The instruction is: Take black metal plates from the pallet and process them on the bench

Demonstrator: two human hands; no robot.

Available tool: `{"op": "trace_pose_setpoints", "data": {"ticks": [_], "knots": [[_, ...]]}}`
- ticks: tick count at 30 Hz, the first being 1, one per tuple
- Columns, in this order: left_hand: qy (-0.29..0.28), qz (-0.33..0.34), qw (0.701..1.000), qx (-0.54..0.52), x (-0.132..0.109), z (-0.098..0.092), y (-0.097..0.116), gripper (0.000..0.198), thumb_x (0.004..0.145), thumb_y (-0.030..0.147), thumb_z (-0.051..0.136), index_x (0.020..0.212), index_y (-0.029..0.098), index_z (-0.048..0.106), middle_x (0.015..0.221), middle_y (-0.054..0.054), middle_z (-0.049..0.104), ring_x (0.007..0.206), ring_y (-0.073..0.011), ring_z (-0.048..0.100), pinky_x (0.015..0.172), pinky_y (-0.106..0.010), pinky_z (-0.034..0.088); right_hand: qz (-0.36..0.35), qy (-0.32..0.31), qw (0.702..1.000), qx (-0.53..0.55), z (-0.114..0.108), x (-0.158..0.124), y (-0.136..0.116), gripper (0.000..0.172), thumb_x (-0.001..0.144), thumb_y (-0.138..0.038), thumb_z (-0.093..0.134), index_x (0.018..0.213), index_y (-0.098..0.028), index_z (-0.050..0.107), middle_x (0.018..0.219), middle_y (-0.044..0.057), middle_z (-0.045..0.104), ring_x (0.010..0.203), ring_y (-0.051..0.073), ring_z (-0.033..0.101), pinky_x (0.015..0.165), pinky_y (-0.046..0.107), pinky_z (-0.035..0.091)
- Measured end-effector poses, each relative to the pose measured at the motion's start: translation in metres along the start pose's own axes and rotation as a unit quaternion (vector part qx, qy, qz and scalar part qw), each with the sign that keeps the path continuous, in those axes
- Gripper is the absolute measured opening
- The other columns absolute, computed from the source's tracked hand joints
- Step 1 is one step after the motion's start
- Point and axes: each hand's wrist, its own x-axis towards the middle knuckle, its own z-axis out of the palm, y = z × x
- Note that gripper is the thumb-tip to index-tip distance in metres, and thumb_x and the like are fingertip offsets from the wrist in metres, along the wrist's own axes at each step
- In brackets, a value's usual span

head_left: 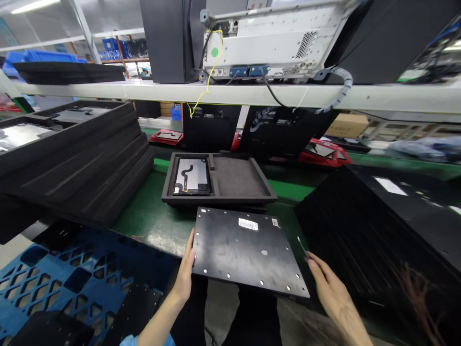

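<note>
At the centre, a panel point(230, 245) is gripped along its left edge by the left hand point(185, 269). Just beyond its right edge, a tool point(301, 246) is held in the right hand point(331, 288). Behind the panel, a tray point(219, 198) is set on the workbench point(154, 230), with a screen module point(196, 170) laid in its left compartment. The tray is flanked by stacked trays point(72, 168) on the left and another stack point(342, 216) on the right. Above and behind, a machine point(266, 45) is borne by a shelf point(126, 90); at lower left, a pallet point(97, 247) is placed below the bench.
</note>
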Motion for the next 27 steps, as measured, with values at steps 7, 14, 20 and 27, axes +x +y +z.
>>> {"op": "trace_pose_setpoints", "data": {"ticks": [7,14,20,27], "knots": [[0.002,-0.032,0.999,-0.035,0.0,-0.002,-0.022,0.07,0.114,0.059,0.024,0.176,0.028,0.023,0.183,-0.005,0.021,0.17,-0.0269,0.018,0.139,-0.049,0.022,-0.048,-0.006,0.998,0.042,0.01,-0.021,-0.039,0.088,0.097,-0.082,0.049,0.166,-0.027,0.049,0.173,0.009,0.045,0.162,0.037,0.037,0.135,0.058,0.028],[0.025,-0.052,0.987,-0.149,0.001,0.0,-0.028,0.072,0.109,0.067,0.038,0.172,0.031,0.038,0.182,-0.001,0.027,0.171,-0.0293,0.015,0.141,-0.048,0.014,0.164,-0.126,0.899,0.385,0.041,-0.028,-0.053,0.079,0.089,-0.085,0.067,0.148,-0.032,0.071,0.145,0.005,0.073,0.142,0.039,0.062,0.113,0.048,0.059],[0.051,-0.068,0.971,-0.224,0.005,0.007,-0.011,0.064,0.106,0.058,0.053,0.165,0.034,0.05,0.178,0.002,0.038,0.169,-0.0294,0.023,0.14,-0.048,0.016,0.173,-0.009,0.886,0.429,0.06,-0.028,-0.036,0.063,0.072,-0.073,0.088,0.113,-0.025,0.084,0.109,0.003,0.084,0.128,0.039,0.07,0.1,0.046,0.066],[0.084,-0.115,0.958,-0.249,-0.025,0.0,0.003,0.065,0.101,0.056,0.06,0.162,0.033,0.055,0.174,0.001,0.044,0.168,-0.0312,0.026,0.138,-0.047,0.024,0.195,0.004,0.879,0.435,0.056,-0.059,-0.045,0.061,0.066,-0.064,0.093,0.111,-0.025,0.083,0.115,0.001,0.084,0.129,0.034,0.071,0.09,0.036,0.069]]}}
